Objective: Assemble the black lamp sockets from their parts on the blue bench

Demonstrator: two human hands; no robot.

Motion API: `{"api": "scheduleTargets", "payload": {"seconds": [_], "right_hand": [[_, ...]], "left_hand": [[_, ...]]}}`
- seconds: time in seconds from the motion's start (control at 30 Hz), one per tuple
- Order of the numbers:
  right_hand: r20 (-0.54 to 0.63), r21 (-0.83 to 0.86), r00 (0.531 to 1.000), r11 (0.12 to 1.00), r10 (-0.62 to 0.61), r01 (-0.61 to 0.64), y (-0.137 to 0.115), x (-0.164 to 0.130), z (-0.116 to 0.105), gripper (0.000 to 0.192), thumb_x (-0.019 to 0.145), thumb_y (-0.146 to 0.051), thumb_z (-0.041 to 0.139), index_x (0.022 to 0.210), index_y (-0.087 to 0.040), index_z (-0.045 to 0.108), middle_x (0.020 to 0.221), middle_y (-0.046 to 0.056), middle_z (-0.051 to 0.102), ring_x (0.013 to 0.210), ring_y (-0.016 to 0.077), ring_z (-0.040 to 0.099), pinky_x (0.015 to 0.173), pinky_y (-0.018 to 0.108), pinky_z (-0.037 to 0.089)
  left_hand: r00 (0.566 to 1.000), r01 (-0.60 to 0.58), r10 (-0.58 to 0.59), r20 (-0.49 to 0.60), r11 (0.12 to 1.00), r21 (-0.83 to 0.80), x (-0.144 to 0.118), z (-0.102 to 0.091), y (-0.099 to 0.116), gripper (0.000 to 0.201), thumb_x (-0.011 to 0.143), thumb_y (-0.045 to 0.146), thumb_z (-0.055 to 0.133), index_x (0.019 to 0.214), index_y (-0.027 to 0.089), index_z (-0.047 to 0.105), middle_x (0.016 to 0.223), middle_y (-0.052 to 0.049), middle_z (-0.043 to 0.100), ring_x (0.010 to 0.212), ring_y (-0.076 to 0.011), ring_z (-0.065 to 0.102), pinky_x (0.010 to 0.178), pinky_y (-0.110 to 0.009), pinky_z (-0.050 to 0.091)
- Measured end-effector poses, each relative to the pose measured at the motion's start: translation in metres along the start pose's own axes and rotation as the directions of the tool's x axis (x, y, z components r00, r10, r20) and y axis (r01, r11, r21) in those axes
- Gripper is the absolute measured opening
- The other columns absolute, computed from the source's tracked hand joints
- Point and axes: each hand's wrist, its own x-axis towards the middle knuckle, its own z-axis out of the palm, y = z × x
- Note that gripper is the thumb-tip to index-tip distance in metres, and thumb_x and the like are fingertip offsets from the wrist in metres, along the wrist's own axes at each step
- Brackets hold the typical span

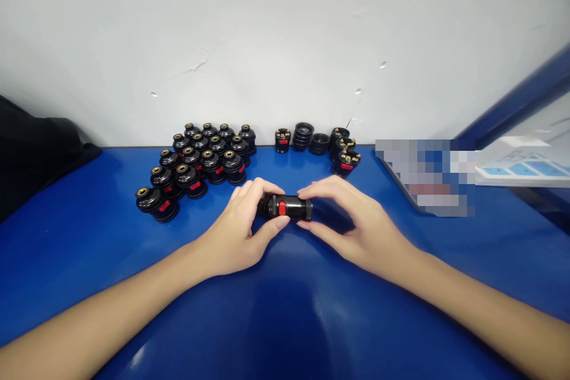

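No text, label, brand or number reads anywhere; the sheet (519, 167) at the right desk (285, 309) edge shows only pale blue blocks, too small to make out.

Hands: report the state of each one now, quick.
Left hand: closed on one end of the black lamp socket.
Right hand: fingertips closed on the socket's other end.

Black socket (287, 207), red button, blue table (89, 249)
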Motion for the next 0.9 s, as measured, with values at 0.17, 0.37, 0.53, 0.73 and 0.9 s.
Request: {"api": "scheduleTargets", "payload": {"seconds": [0.17, 0.37, 0.53, 0.73, 0.9], "right_hand": [[0.049, -0.070, 0.998, 0.997, 0.047, -0.043, -0.0044, -0.0002, 0.0016, 0.047, 0.104, -0.039, 0.071, 0.145, -0.021, 0.057, 0.138, 0.014, 0.073, 0.127, 0.0303, 0.071, 0.108, 0.051, 0.060], [-0.005, -0.019, 1.000, 1.000, -0.021, 0.021, -0.0003, -0.0016, 0.0032, 0.035, 0.104, -0.023, 0.071, 0.138, -0.022, 0.062, 0.127, 0.011, 0.076, 0.116, 0.0232, 0.076, 0.102, 0.040, 0.063], [-0.065, 0.039, 0.988, 0.989, -0.139, 0.142, 0.0017, -0.0013, 0.0005, 0.035, 0.101, -0.009, 0.071, 0.132, -0.025, 0.070, 0.134, 0.010, 0.071, 0.124, 0.0204, 0.073, 0.109, 0.036, 0.061], [-0.011, 0.253, 0.995, 0.963, 0.095, -0.090, -0.0034, -0.0008, 0.0037, 0.047, 0.099, -0.027, 0.079, 0.144, -0.027, 0.066, 0.133, 0.009, 0.072, 0.115, 0.0213, 0.078, 0.100, 0.034, 0.069], [-0.036, 0.342, 0.992, 0.934, 0.119, -0.100, -0.0027, -0.0009, 0.0060, 0.032, 0.100, -0.020, 0.076, 0.131, -0.030, 0.075, 0.127, 0.006, 0.073, 0.110, 0.0198, 0.079, 0.094, 0.034, 0.072]], "left_hand": [[1.000, 0.008, -0.008, -0.005, 1.000, -0.018, 0.0006, 0.0004, 0.0004, 0.023, 0.106, 0.034, 0.061, 0.127, 0.026, 0.053, 0.116, -0.006, 0.066, 0.104, -0.0272, 0.062, 0.094, -0.048, 0.047], [0.999, 0.042, -0.042, 0.002, 0.996, -0.079, 0.0011, 0.0010, -0.0004, 0.024, 0.108, 0.040, 0.059, 0.127, 0.026, 0.054, 0.116, -0.007, 0.067, 0.106, -0.0284, 0.062, 0.092, -0.046, 0.046], [0.999, 0.052, -0.052, -0.002, 0.994, -0.095, -0.0002, 0.0007, -0.0003, 0.024, 0.109, 0.044, 0.057, 0.124, 0.026, 0.056, 0.112, -0.007, 0.068, 0.102, -0.0279, 0.061, 0.090, -0.044, 0.044], [0.999, -0.007, 0.003, -0.055, 0.997, -0.072, -0.0021, 0.0011, -0.0022, 0.025, 0.107, 0.037, 0.062, 0.128, 0.026, 0.053, 0.118, -0.008, 0.067, 0.106, -0.0280, 0.062, 0.094, -0.046, 0.044], [0.998, -0.002, -0.001, -0.058, 0.999, -0.048, -0.0017, 0.0000, -0.0019, 0.022, 0.108, 0.037, 0.060, 0.127, 0.027, 0.055, 0.115, -0.006, 0.067, 0.105, -0.0267, 0.061, 0.093, -0.045, 0.043]]}}
